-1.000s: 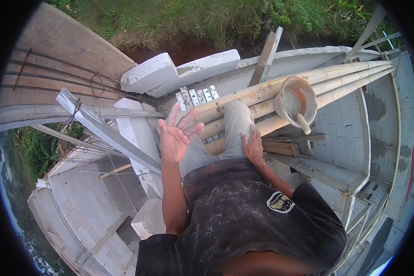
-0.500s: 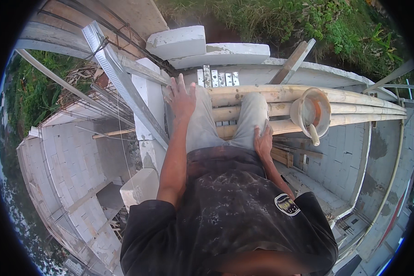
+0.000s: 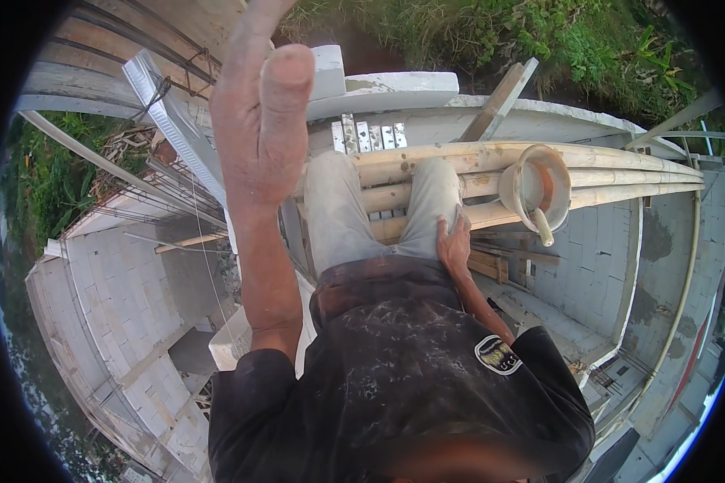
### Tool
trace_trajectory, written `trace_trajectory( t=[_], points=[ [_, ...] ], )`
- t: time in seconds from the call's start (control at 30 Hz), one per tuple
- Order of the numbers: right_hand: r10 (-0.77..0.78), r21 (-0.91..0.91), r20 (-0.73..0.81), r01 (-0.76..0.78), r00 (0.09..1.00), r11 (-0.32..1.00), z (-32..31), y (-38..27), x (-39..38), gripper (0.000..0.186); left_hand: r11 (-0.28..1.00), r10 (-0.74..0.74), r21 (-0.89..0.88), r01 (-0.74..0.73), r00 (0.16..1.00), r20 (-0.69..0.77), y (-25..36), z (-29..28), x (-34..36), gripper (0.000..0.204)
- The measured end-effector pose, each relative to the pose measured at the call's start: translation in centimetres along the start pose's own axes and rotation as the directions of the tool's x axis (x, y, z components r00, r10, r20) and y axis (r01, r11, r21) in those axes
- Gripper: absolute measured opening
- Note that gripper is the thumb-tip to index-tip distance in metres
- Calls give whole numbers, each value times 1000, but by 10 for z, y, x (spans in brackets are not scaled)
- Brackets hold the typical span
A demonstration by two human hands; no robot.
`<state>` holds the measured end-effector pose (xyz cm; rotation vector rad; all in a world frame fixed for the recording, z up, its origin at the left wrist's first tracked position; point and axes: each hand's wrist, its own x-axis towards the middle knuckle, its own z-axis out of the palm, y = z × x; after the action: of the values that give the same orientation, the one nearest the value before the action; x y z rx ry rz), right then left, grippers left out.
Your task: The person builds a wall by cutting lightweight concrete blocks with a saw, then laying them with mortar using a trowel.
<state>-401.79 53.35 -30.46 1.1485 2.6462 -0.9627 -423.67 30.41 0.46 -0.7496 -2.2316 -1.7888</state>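
Note:
My left hand [image 3: 258, 133] is raised close to the head view, holding nothing, its fingers stretched out and partly cut off at the upper edge. On my right thigh lies my right hand [image 3: 454, 243], fingers extended and resting on the dusty grey trousers [image 3: 428, 201]. To the right of my knees a mortar-stained bucket [image 3: 514, 187] sits tilted on a row of bamboo poles [image 3: 620, 171]. A tool's pale handle [image 3: 543, 229] sticks over the bucket's near rim; the rest of the tool is hard to make out.
White blocks [image 3: 403, 88] lie along the wall top ahead. A metal channel post [image 3: 169, 117] leans at left beside a thin string line. A wooden plank [image 3: 503, 101] slants beyond the poles. Block-walled rooms [image 3: 137, 282] drop away below on both sides.
My left hand has lifted from near my left knee up toward the head view. My right hand stays on my thigh. The whole view has shifted slightly.

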Motion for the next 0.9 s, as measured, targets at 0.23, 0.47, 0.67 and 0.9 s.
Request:
trace_trajectory(
  t=[0.23,0.47,0.67,0.9],
  points=[
    [-1,-28,15,1,1000,1000,-2,-1,-13,64,437,-530,898,50,821,213,-219,90,-184,66],
    [-107,-38,-68,105,992,994,16,-2,57,64,837,-183,-223,500,640,746,-138,153,-98,61],
    [-9,4,-28,9,1000,1000,-1,5,2,63,974,178,161,-161,979,-95,-51,43,6,58],
    [-41,-47,-12,40,999,998,8,4,-2,65,619,-725,785,-8,376,576,-192,115,-184,63]
  ],
)
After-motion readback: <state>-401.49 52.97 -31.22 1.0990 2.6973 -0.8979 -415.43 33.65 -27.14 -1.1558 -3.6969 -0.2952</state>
